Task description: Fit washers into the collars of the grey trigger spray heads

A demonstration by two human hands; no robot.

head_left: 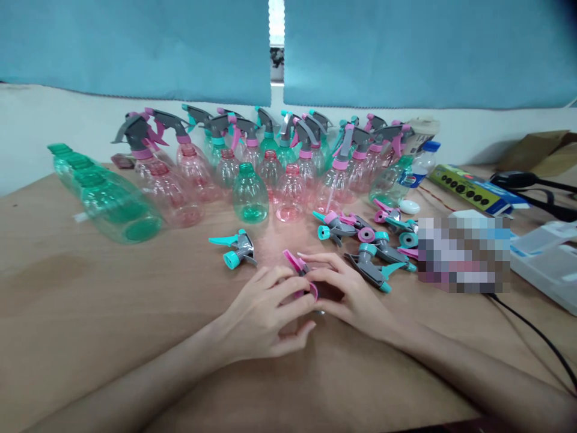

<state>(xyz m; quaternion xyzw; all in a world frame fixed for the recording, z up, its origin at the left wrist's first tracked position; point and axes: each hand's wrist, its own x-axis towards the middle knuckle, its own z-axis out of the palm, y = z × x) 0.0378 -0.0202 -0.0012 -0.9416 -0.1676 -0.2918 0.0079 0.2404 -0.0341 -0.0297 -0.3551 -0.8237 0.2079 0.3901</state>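
Note:
Between my two hands, low over the table, is a pink and grey trigger spray head [294, 261], its pink lever pointing up and left. My left hand [270, 310] has its fingers closed round the pink collar. From the other side my right hand [349, 294] pinches the same spray head with thumb and fingers. Much of the piece is hidden behind the fingers. A teal and grey spray head [241, 249] lies to the left, beyond my left hand. Several loose spray heads [369, 264] in teal and pink lie right of my right hand.
Behind stand several clear bottles, among them a green bottle [250, 195] and a pink bottle [291, 195]; many carry spray heads. Green bottles [112, 207] lie at the left. At the right are a water bottle [421, 165], a yellow box [466, 189], a plastic case [547, 255] and a black cable [536, 334].

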